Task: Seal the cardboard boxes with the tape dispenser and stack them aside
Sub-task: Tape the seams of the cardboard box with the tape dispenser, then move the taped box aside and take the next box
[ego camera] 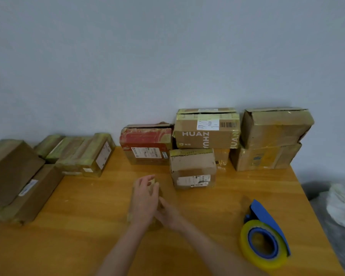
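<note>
Taped boxes [18, 180] lie stacked at the left edge of the wooden worktop [88, 226]. At centre, the left hand [143, 198] and right hand [168, 215] meet over a small box [154, 185], largely hidden; fingers [147, 179] curl around it. Worn boxes [206, 128] stand along the wall. Far right, the blue tape dispenser [265, 236] rests on the worktop, untouched, beside a plastic bag [342, 206].

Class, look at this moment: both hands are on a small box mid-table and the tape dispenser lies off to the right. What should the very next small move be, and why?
Probably the right hand should let go and reach for the tape dispenser. Both hands, the left hand included, cover the small box, while the dispenser lies untouched on the table, so no taping can begin until it is picked up.
</note>
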Available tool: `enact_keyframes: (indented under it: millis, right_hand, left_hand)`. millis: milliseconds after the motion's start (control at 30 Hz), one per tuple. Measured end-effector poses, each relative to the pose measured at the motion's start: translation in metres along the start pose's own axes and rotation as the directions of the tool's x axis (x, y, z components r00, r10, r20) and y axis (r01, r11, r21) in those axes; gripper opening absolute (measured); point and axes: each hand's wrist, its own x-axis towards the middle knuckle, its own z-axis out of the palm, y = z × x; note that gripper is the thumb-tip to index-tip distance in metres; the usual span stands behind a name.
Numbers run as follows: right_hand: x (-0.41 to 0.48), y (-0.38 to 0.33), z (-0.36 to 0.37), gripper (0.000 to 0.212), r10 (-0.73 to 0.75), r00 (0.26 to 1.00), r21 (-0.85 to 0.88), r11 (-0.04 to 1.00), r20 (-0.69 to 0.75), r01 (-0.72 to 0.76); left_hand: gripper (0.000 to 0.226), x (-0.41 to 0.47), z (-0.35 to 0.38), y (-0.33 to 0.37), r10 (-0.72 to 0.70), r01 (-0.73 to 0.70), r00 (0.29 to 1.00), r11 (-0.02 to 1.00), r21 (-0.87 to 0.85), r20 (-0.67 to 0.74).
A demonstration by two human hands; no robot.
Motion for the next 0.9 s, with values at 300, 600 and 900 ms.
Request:
enact_keyframes:
  millis: [300, 600, 900]
  right_hand:
    - [0.000, 0.018, -0.158, 0.065, 0.175, 0.643, -0.009, 0.962, -0.746, -0.272]
    - [-0.018, 0.032, -0.149, 0.059, 0.177, 0.820, 0.071, 0.984, -0.544, -0.165]
    - [-0.102, 0.053, -0.143, 0.082, 0.253, 0.846, -0.124, 0.930, -0.470, -0.347]
  left_hand:
    - [0.071, 0.056, 0.045, 0.028, -0.062, 0.096, 0.974, 0.984, -0.147, 0.218]
    - [0.075, 0.062, 0.073, 0.021, -0.203, 0.238, 0.917, 0.969, -0.063, 0.343]
    - [0.060, -0.025, 0.051, 0.016, -0.165, 0.187, 0.932, 0.982, -0.037, 0.322]
